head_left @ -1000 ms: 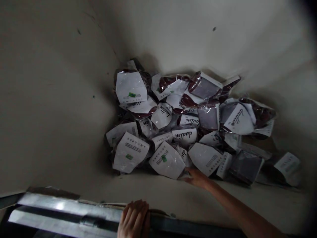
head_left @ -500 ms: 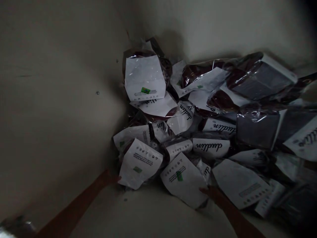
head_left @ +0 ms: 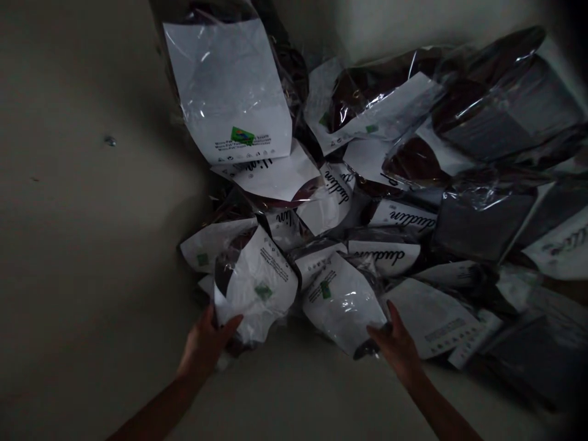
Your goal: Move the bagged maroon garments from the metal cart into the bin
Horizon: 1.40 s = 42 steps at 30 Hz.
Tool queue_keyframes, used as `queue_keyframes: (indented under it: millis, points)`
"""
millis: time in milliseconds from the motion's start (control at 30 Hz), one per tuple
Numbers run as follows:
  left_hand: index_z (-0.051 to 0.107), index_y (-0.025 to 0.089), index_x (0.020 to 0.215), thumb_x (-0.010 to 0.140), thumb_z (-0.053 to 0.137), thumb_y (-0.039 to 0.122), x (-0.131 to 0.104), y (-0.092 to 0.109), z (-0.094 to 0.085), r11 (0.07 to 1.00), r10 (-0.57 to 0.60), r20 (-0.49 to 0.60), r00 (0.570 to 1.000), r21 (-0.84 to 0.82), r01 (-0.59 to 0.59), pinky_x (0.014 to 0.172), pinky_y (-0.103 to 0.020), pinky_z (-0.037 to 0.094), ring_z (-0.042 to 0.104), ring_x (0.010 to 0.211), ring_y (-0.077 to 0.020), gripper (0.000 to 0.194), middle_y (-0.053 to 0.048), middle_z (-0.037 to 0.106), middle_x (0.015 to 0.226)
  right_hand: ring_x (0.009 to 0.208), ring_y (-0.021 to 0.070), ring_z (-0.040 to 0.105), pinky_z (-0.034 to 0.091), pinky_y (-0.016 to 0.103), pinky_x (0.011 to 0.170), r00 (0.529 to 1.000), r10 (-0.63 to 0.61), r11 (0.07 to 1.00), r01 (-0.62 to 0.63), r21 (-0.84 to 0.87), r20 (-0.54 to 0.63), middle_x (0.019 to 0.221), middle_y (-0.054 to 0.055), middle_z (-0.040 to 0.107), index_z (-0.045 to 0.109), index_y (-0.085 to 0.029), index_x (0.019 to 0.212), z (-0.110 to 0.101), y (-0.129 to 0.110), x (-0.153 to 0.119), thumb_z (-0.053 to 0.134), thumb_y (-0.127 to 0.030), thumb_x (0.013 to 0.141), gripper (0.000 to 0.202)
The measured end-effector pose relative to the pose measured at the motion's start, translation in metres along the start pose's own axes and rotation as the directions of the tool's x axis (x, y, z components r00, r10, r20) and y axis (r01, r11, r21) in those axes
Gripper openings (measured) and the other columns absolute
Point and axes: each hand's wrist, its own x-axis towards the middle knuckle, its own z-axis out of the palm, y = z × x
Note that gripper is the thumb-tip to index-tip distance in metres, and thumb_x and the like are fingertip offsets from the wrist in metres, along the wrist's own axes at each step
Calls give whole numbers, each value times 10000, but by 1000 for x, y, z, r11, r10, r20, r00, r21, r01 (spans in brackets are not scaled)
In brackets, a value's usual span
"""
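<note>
A heap of clear plastic packets with white printed cards and dark cloth inside fills the corner of a large pale bin. My left hand grips the lower edge of one front packet, which bears a small green mark. My right hand holds the lower corner of a neighbouring packet, also with a green mark. Both packets still lean against the heap. Both forearms reach in from the bottom of the view.
The bin's pale left wall stands close beside my left hand, with a small dark spot on it. Its floor lies bare between my arms. A large packet sits high at the top of the heap.
The view has closed in on the heap. My left hand left the metal rim, reached in and took a front packet; my right hand closed on the packet beside it.
</note>
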Motion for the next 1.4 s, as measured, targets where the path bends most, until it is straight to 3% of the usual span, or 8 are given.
queue_keyframes:
  millis: [133, 233, 400, 700, 867, 1067, 1233, 1400]
  points:
    - [136, 188, 1402, 783, 542, 420, -17, 52, 11, 957, 260, -17, 965, -127, -260, 771, -316, 530, 620, 953, -202, 776, -137, 524, 1239, 746, 206, 609, 480, 292, 648, 991, -132, 988, 129, 84, 34, 951, 84, 625, 237, -172, 1403, 21, -50, -24, 507, -479, 740, 780]
    - [267, 251, 1372, 882, 408, 342, -20, 76, 34, 825, 565, 113, 817, -80, -560, 941, -397, 441, 445, 1208, -245, 518, -124, 318, 1415, 668, 183, 603, 469, 260, 604, 963, -239, 961, 217, 173, 120, 771, 49, 642, 367, -167, 1347, 42, -93, -29, 483, -386, 780, 619]
    - [97, 209, 1411, 821, 529, 394, -25, 87, 70, 828, 558, 152, 816, -163, -536, 906, -403, 471, 314, 1292, -284, 755, -171, 81, 1479, 874, 209, 615, 477, 308, 755, 987, -121, 970, 94, 226, 108, 1003, 84, 641, 271, -168, 1383, 70, -125, -12, 495, -275, 784, 649]
    - [414, 178, 1312, 688, 687, 344, -26, 121, 94, 493, 702, 160, 693, 593, -637, 1002, -665, 110, 99, 1333, -402, 700, -206, 154, 1457, 853, 184, 623, 465, 304, 799, 933, -345, 925, 318, 210, 106, 995, 59, 652, 489, -197, 1212, 73, -110, 2, 336, -201, 871, 373]
    - [532, 102, 1172, 763, 586, 316, 0, 139, 113, 322, 782, 252, 570, 621, -715, 1012, -655, -35, 128, 1340, -364, 464, -221, 226, 1431, 826, 153, 630, 480, 260, 762, 932, -357, 913, 335, 231, 57, 954, 46, 657, 514, -190, 1166, 68, -81, 9, 346, -226, 885, 329]
    - [654, 135, 816, 786, 448, 83, 13, 139, 118, 186, 814, 365, 452, 574, -798, 967, -710, -41, 209, 1306, -394, 215, -118, 529, 1248, 735, 135, 630, 499, 250, 705, 980, -199, 972, 199, 123, -8, 846, 43, 657, 562, -166, 1031, 42, 19, 37, 338, -233, 882, 278]
    - [630, 161, 748, 725, 462, 69, 23, 122, 108, 127, 887, 326, 326, 507, -853, 995, -688, 24, 294, 1272, -388, 193, -79, 632, 1077, 827, 177, 616, 470, 298, 773, 999, -21, 993, 17, -117, -35, 926, 99, 650, 589, -122, 990, 17, 95, 79, 346, -191, 866, 281]
    - [617, 257, 816, 748, 443, 165, 28, 88, 85, 76, 942, 266, 204, 424, -902, 1066, -596, 92, 293, 1296, -317, 207, -13, 657, 1025, 890, 159, 602, 446, 291, 819, 1000, -8, 958, 9, -286, 3, 974, 102, 642, 583, -105, 1036, 5, 116, 114, 348, -181, 899, 282]
